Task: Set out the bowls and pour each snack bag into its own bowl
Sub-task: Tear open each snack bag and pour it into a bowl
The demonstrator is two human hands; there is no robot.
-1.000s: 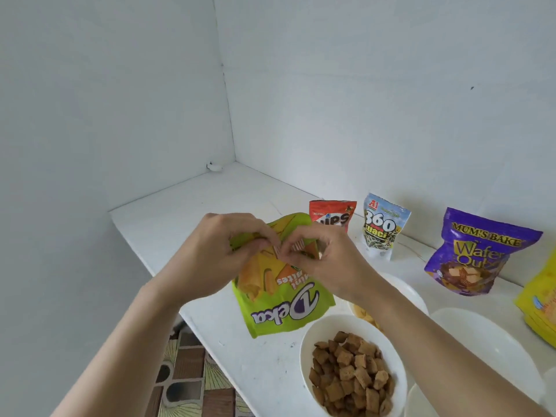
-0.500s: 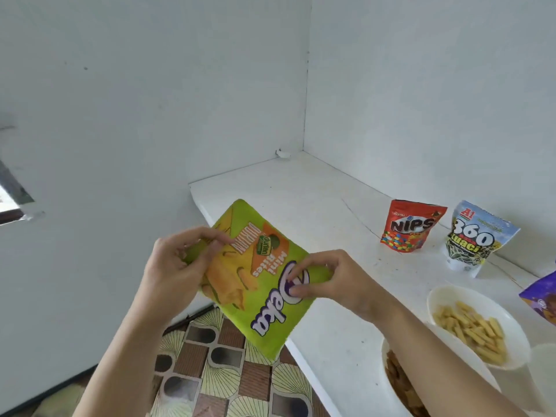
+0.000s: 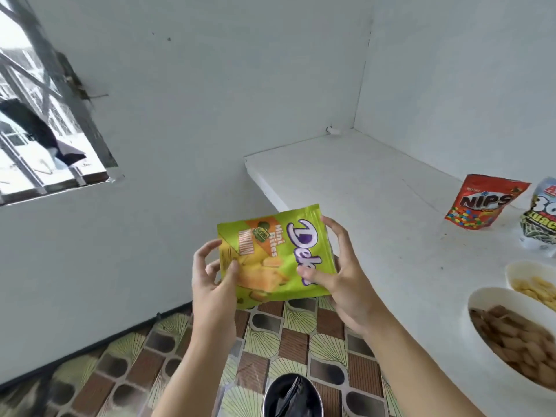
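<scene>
I hold a green Deka Mini Bites bag point(image 3: 275, 254) in both hands, out past the left end of the white counter point(image 3: 376, 206), above the patterned floor. My left hand point(image 3: 210, 275) pinches its left edge with thumb on the front. My right hand point(image 3: 340, 275) grips its right side, thumb across the logo. A white bowl of brown squares point(image 3: 487, 299) and a bowl of pale yellow sticks point(image 3: 511, 270) sit at the right edge. A red Nips bag point(image 3: 481, 203) and a white 360 bag point(image 3: 541, 224) stand on the counter.
A round black bin point(image 3: 293, 397) with a dark liner stands on the tiled floor point(image 3: 135, 365) directly below the bag. A barred window point(image 3: 39, 121) opens in the left wall. The counter's front edge runs diagonally from upper middle to lower right.
The view has swung left, off the counter. The green bag has turned from upside down to sideways and come away from the counter, now held over the floor and bin.
</scene>
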